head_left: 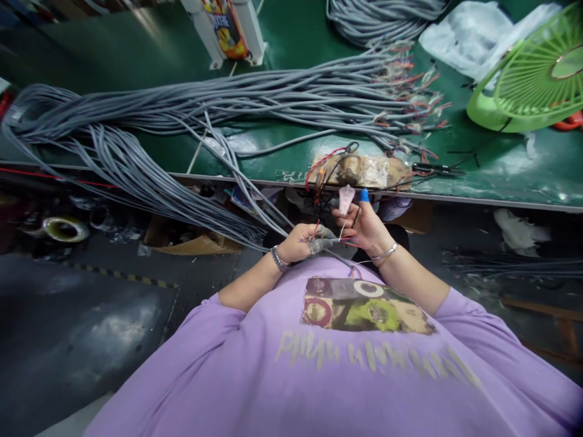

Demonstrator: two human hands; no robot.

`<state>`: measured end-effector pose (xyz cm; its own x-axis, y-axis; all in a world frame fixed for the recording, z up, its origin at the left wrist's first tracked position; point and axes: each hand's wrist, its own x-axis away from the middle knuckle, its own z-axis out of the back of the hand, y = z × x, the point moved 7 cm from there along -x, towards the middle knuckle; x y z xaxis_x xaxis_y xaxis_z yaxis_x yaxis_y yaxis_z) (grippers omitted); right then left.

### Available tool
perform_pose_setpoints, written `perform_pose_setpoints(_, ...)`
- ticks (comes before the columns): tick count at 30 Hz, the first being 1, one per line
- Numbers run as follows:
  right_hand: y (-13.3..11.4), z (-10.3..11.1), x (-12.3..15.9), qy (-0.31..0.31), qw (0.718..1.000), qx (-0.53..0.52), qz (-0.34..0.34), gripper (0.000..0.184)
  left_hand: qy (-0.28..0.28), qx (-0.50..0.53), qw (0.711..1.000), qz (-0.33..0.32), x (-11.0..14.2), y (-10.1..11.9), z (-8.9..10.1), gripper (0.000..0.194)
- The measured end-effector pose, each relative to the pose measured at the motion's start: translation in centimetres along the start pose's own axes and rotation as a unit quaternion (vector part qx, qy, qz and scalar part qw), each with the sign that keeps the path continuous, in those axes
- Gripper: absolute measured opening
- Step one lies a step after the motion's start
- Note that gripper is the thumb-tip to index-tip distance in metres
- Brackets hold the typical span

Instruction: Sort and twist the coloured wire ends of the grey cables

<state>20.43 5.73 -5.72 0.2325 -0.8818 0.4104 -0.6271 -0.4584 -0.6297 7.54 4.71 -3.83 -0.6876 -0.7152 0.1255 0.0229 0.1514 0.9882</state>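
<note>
My left hand (304, 241) is closed around the end of a grey cable (255, 209) just in front of my chest, its fingertips wrapped in grey tape. My right hand (362, 226) sits right beside it, pinching thin red and white wires (345, 235) that stick out of the cable end. It wears a pale cot on one fingertip and a blue cot on another. Both wrists carry a bracelet. The cable runs up and left to the bench edge.
A green bench (282, 36) holds a large bundle of grey cables (255, 100) with stripped coloured ends (410, 91) at the right. A taped block with wires (359, 170) sits at the bench edge, a green fan (532, 79) at far right, plastic bags (469, 33) behind.
</note>
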Motion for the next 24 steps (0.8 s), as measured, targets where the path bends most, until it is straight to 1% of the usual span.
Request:
perform_pose_setpoints(2, 0.0, 0.2, 0.2, -0.007, 1.0, 0.018, -0.003, 0.059, -0.013, -0.002, 1.0, 0.008, 0.1, -0.7, 0.0, 0.043)
perform_pose_setpoints(3, 0.0, 0.4, 0.3, -0.007, 1.0, 0.027, -0.006, 0.056, -0.01, 0.003, 1.0, 0.012, 0.1, -1.0, 0.1, 0.043)
perform_pose_setpoints(6, 0.0, 1.1, 0.6, 0.004, 0.997, 0.071, -0.005, 0.046, 0.039, 0.038, 0.998, 0.014, -0.5, -1.5, 1.1, 0.045)
perform_pose_setpoints(9, 0.1, 1.5, 1.2, 0.014, 0.99, 0.143, 0.013, 0.041, 0.09, 0.06, 0.994, 0.035, -0.8, -2.2, 1.9, 0.057)
perform_pose_setpoints(11, 0.3, 1.3, 1.8, 0.014, 0.978, 0.207, 0.032, 0.041, 0.115, 0.04, 0.992, 0.043, -0.9, -2.6, 2.3, 0.066)
perform_pose_setpoints(13, 0.3, 0.4, 2.3, 0.005, 0.959, 0.275, 0.068, 0.04, 0.141, 0.001, 0.989, 0.034, -0.8, -2.7, 2.6, 0.068)
perform_pose_setpoints(15, 0.2, -1.0, 2.7, -0.018, 0.937, 0.328, 0.121, 0.042, 0.16, -0.042, 0.986, 0.013, -0.8, -2.7, 2.8, 0.068)
perform_pose_setpoints(18, 0.1, -3.0, 2.9, -0.039, 0.893, 0.409, 0.184, 0.045, 0.18, -0.094, 0.979, -0.03, -0.9, -2.4, 2.8, 0.067)
perform_pose_setpoints(21, 0.1, -4.0, 2.8, -0.011, 0.834, 0.511, 0.211, 0.047, 0.183, -0.132, 0.973, -0.057, -1.2, -2.1, 2.4, 0.069)
perform_pose_setpoints(22, 0.1, -4.1, 2.8, 0.0, 0.818, 0.534, 0.215, 0.046, 0.181, -0.139, 0.971, -0.064, -1.3, -1.9, 2.3, 0.069)
perform_pose_setpoints(24, 0.2, -4.2, 2.8, 0.008, 0.803, 0.555, 0.218, 0.04, 0.182, -0.151, 0.969, -0.074, -1.2, -1.6, 2.1, 0.068)
